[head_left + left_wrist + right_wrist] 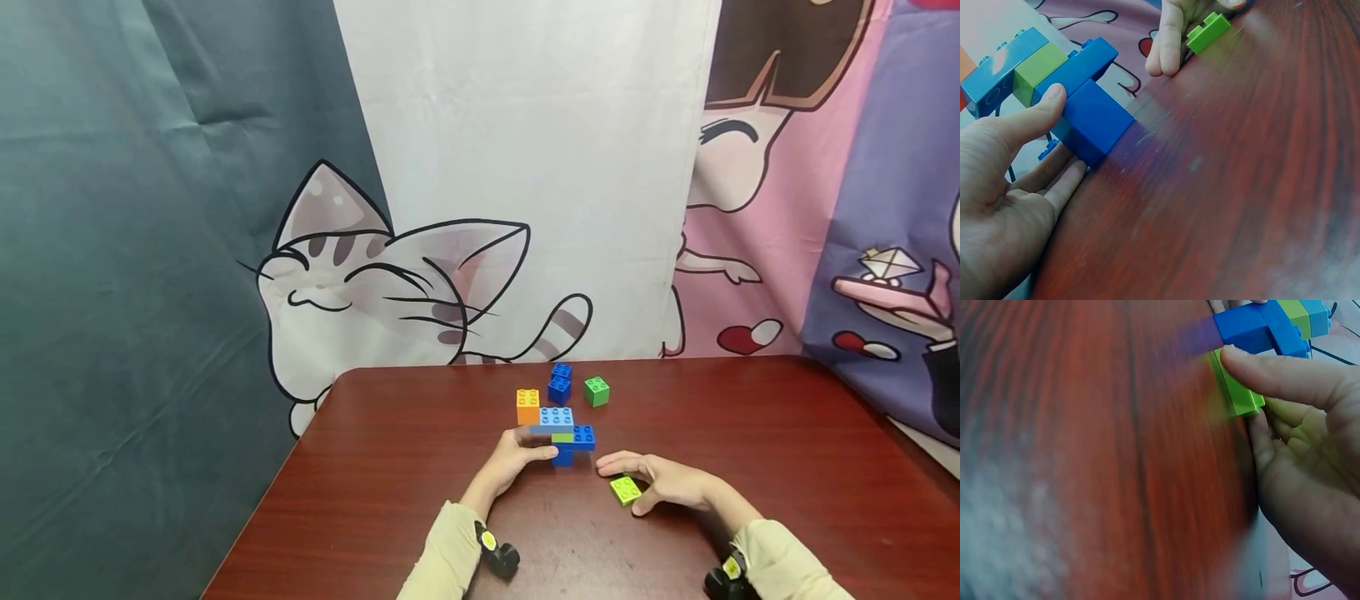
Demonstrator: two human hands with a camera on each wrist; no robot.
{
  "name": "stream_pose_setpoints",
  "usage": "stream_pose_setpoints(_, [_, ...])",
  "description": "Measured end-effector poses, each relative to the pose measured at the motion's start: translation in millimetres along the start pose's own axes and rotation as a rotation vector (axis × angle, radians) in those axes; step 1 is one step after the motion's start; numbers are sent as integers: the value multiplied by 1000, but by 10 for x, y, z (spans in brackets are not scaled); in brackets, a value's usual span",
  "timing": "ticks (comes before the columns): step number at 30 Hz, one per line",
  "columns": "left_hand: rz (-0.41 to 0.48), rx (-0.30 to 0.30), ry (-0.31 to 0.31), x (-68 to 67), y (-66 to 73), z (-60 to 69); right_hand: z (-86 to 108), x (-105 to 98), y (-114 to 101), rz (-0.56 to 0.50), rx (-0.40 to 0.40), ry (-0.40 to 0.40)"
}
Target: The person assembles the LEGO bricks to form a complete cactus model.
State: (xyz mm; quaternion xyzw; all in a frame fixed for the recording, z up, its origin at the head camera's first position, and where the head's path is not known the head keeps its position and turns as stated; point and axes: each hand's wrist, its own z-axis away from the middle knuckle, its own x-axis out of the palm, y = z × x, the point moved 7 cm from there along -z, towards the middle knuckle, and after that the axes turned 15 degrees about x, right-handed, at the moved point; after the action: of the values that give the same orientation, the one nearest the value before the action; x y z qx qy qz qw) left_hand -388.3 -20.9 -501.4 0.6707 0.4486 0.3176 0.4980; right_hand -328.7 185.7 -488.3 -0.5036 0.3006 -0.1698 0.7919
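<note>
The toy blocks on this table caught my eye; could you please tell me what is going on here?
A person is handling toy blocks. The left hand holds a block structure of blue, lime and light blue pieces standing on the table. The right hand is around a loose lime-green block; whether it grips it is hard to tell. That block is not joined to the structure. Farther back on the table are dark blue blocks and a green block.

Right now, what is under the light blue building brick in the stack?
A lime green brick, then a dark blue upper brick and a dark blue base brick. Their joined faces are covered, unseen.
</note>
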Motion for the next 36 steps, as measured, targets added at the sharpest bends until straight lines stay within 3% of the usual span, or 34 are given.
stream_pose_setpoints(8, [5,0,3,-1,10,-2,-24,-13,17,48,-15,65])
stream_pose_setpoints(19, [-5,-2,5,-7,1,3,-24,-49,70,37,84,129])
stream_pose_setpoints(28, [3,8,2,-20,23,-7,-32,-71,48,14,50,155])
stream_pose_setpoints(36, [1,8,0,-4,12,0,1,-81,70,-5,67,189])
